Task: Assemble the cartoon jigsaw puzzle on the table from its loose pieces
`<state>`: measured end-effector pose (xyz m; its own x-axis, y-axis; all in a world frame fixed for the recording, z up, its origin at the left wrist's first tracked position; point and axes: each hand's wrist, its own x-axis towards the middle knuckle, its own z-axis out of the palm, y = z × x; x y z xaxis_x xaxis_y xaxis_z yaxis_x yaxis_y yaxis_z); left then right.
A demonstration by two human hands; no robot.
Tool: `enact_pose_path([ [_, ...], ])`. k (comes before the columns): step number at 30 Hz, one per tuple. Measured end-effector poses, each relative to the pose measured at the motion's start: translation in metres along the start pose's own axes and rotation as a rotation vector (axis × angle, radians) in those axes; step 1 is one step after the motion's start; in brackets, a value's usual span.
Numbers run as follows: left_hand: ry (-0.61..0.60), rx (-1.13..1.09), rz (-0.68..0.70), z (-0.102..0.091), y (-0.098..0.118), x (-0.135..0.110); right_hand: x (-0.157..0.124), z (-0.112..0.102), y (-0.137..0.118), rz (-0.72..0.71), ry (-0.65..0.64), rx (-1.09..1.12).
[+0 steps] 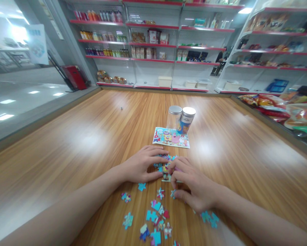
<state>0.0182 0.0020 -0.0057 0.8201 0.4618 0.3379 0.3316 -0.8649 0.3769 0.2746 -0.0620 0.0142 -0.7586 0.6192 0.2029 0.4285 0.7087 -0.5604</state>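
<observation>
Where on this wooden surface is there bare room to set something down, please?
The wooden surface is bare left of the left hand, right of the right hand toward the snack packets, and beyond the jars. It is crowded between and below the hands, among the loose puzzle pieces.

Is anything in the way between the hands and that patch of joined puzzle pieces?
Nothing visible. The left hand and right hand both touch the joined pieces. The picture card and jars sit beyond them, and loose pieces lie nearer the person.
</observation>
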Motion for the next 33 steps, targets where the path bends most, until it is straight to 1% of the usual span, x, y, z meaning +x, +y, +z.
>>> enact_pose_path([
  [6,0.016,-0.017,0.018,-0.001,0.001,0.000,-0.001,0.000,0.003,-0.027,0.027,0.088],
  [8,0.058,-0.024,0.028,-0.002,0.005,0.000,-0.002,0.001,0.005,-0.041,0.043,0.115],
  [11,0.150,-0.044,0.051,-0.002,0.015,0.003,-0.002,0.002,0.008,-0.054,0.083,0.156],
  [12,0.161,-0.053,0.066,-0.002,0.019,0.004,-0.002,0.003,0.009,-0.059,0.102,0.168],
  [16,0.099,-0.073,0.104,0.000,0.026,0.006,0.000,0.004,0.009,-0.062,0.151,0.165],
  [21,0.063,-0.081,0.026,0.002,0.023,0.004,0.000,0.003,0.006,-0.060,0.073,0.044],
  [24,0.019,-0.120,0.003,0.003,0.022,0.004,0.000,0.003,0.006,-0.057,0.058,0.002],
  [29,0.037,-0.144,-0.002,0.005,0.020,0.005,-0.001,0.004,0.005,-0.053,0.062,-0.006],
  [33,0.035,-0.121,0.001,0.006,0.020,0.005,-0.001,0.003,0.005,-0.056,0.059,-0.011],
])
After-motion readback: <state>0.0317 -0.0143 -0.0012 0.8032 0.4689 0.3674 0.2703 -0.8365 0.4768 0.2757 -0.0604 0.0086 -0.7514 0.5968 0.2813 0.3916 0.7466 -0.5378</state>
